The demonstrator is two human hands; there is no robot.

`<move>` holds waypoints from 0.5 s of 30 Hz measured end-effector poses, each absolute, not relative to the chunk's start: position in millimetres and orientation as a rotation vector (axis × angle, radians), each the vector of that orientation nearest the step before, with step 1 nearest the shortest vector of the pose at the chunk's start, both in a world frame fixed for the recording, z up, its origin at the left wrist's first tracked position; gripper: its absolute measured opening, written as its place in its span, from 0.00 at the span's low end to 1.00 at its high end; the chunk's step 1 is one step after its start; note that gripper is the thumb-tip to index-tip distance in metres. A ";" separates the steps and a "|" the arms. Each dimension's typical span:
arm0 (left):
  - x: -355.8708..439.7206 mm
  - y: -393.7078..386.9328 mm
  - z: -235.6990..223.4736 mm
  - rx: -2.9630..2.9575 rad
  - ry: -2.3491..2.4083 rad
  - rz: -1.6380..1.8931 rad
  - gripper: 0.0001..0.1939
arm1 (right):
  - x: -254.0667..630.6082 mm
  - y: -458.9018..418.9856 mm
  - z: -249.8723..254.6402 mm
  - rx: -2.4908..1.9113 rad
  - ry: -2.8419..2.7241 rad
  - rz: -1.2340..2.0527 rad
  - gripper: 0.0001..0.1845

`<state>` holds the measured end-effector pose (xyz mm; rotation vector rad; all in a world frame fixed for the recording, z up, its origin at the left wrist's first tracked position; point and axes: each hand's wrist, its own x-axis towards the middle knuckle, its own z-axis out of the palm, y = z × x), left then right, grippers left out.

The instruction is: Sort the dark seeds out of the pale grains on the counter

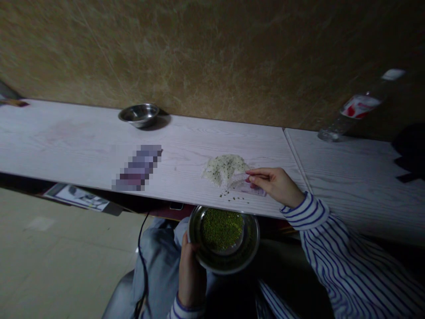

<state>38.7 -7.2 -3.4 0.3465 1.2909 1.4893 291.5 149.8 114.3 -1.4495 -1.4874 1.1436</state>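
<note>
My left hand (192,270) grips the left rim of a steel bowl (249,237), tilted towards me at the table's front edge. Green beans, like mung beans, lie inside the bowl (222,228). Over the table, my right hand (274,182) pinches a thin, see-through flat piece, like a plastic card (247,185), that rests low on the wood. Touching its far side is a pile of white grains (226,166), rice-like, with dark green beans mixed in. Several loose beans (234,199) lie between the pile and the table edge.
A second steel bowl (139,116) stands near the wall. To the left lies a blurred-out flat object (137,168). A plastic bottle (360,106) stands at the right, with a dark object (411,153) beyond it. A black cable (141,252) hangs below the white wooden table (186,146).
</note>
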 end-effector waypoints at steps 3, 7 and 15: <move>38.5 -6.8 -0.8 0.312 1.310 1.465 0.26 | 288.0 150.2 115.7 -1.442 -1.521 1.166 0.13; 38.3 -6.3 1.3 0.280 1.318 1.450 0.27 | 291.3 147.5 120.1 -1.440 -1.556 1.185 0.14; 38.8 -6.8 -1.4 0.300 1.320 1.486 0.26 | 296.0 143.3 121.2 -1.425 -1.518 1.197 0.15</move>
